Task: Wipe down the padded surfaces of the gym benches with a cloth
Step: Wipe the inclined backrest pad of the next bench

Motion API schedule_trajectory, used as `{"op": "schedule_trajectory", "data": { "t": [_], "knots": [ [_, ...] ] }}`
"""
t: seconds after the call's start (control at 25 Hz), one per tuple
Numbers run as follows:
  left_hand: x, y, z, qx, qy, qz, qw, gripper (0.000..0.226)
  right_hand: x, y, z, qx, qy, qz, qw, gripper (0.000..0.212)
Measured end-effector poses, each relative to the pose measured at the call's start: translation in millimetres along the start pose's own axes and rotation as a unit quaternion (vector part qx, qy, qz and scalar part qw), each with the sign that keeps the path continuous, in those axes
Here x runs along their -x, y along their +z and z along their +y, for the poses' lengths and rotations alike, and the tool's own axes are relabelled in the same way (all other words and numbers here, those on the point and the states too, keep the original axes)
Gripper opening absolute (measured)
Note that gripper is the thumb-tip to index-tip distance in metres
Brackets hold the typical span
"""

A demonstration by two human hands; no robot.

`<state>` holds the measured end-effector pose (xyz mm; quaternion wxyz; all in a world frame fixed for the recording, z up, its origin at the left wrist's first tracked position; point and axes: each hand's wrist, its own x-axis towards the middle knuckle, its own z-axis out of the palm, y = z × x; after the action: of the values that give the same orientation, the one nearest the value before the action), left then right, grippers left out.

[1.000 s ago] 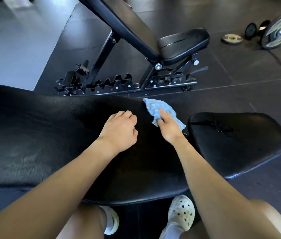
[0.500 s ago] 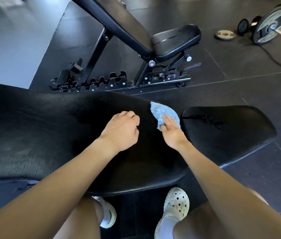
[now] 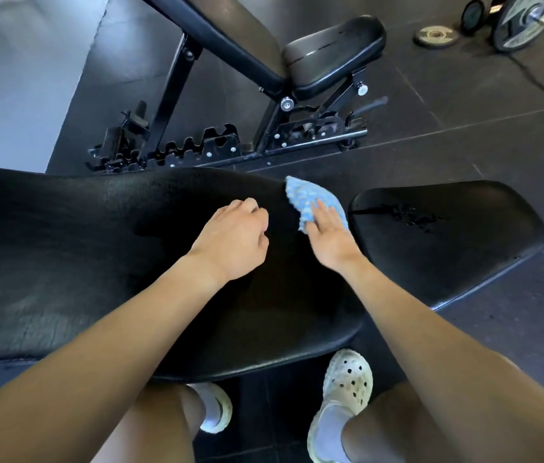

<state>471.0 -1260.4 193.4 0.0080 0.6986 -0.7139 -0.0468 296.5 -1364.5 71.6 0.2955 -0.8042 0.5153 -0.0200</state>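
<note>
A long black padded back pad (image 3: 80, 248) of the near bench fills the left and middle. Its separate seat pad (image 3: 447, 235) lies to the right, with wet spots on top. My right hand (image 3: 329, 237) presses a blue and white cloth (image 3: 310, 198) flat against the right end of the back pad, near the gap between the pads. My left hand (image 3: 234, 240) rests on the back pad just left of the cloth, its fingers curled in and holding nothing.
A second adjustable bench (image 3: 327, 51) with an inclined back and a notched black frame (image 3: 204, 150) stands beyond on the dark rubber floor. Weight plates (image 3: 434, 35) and a loaded bar end (image 3: 524, 18) lie at the top right. My feet in white clogs (image 3: 347, 389) stand under the near bench.
My right hand has slid the cloth slightly back toward me and then outward over the pad's right end. My left hand has stayed in place.
</note>
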Motion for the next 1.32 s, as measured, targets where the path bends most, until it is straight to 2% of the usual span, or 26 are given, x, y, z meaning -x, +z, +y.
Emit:
{"op": "schedule_trajectory", "data": {
  "t": [0.04,0.12,0.24,0.36,0.48,0.52,0.6,0.68,0.76,0.8,0.88,1.0,1.08,1.2,1.32],
  "knots": [
    [-2.1,0.2,-2.6,0.001,-0.002,-0.001,1.000,0.019,-13.6,1.5,3.3,-0.013,0.036,-0.003,0.999,0.086],
    [-8.7,2.9,-7.6,0.001,-0.002,0.006,1.000,0.021,-30.2,4.6,-15.5,-0.004,0.045,0.011,0.999,0.086],
    [-18.9,8.9,-10.8,-0.001,0.000,0.012,1.000,0.022,-23.8,2.6,-47.5,-0.010,-0.048,0.021,0.999,0.058],
    [-28.1,12.3,-10.7,-0.012,0.004,0.007,1.000,0.023,-21.8,-2.5,-32.9,-0.027,-0.076,0.048,0.996,0.057],
    [-34.3,10.0,-14.1,-0.031,0.018,0.006,0.999,0.021,-56.8,-10.0,-22.0,-0.010,-0.007,0.067,0.998,0.079],
    [-35.2,8.6,-15.4,-0.027,0.022,0.001,0.999,0.020,-73.8,-15.7,-29.9,-0.033,0.028,0.055,0.998,0.079],
    [-36.9,6.9,-17.8,-0.018,0.026,-0.007,0.999,0.017,-97.3,-28.4,-62.2,-0.039,0.056,-0.003,0.998,0.059],
    [-37.5,6.6,-19.8,-0.013,0.025,-0.004,1.000,0.015,-105.3,-30.6,-92.1,-0.032,-0.010,-0.014,0.999,0.041],
    [-35.7,7.4,-22.8,-0.011,0.023,-0.001,1.000,0.015,-97.9,-28.0,-93.5,-0.051,-0.078,-0.006,0.996,0.036],
    [-34.8,7.6,-24.6,-0.010,0.025,-0.001,1.000,0.016,-96.7,-26.0,-84.5,-0.070,-0.081,0.010,0.994,0.035],
    [-32.9,7.0,-25.8,0.000,0.030,-0.005,1.000,0.020,-100.9,-28.8,-52.9,-0.095,-0.032,0.038,0.994,0.037],
    [-30.6,6.1,-27.3,0.010,0.039,-0.013,0.999,0.023,-102.0,-30.9,-13.3,-0.110,0.107,0.009,0.988,0.045],
    [-30.2,8.0,-29.0,0.009,0.038,-0.002,0.999,0.023,-98.6,-26.5,-10.7,-0.129,0.143,0.016,0.981,0.049],
    [-30.8,11.9,-25.7,0.001,0.030,0.016,0.999,0.021,-92.4,-13.3,-21.2,-0.123,0.100,0.045,0.986,0.049],
    [-29.1,10.9,-18.5,-0.006,0.023,0.019,1.000,0.021,-68.9,1.2,-9.5,-0.055,-0.021,0.065,0.996,0.058]
  ]
}}
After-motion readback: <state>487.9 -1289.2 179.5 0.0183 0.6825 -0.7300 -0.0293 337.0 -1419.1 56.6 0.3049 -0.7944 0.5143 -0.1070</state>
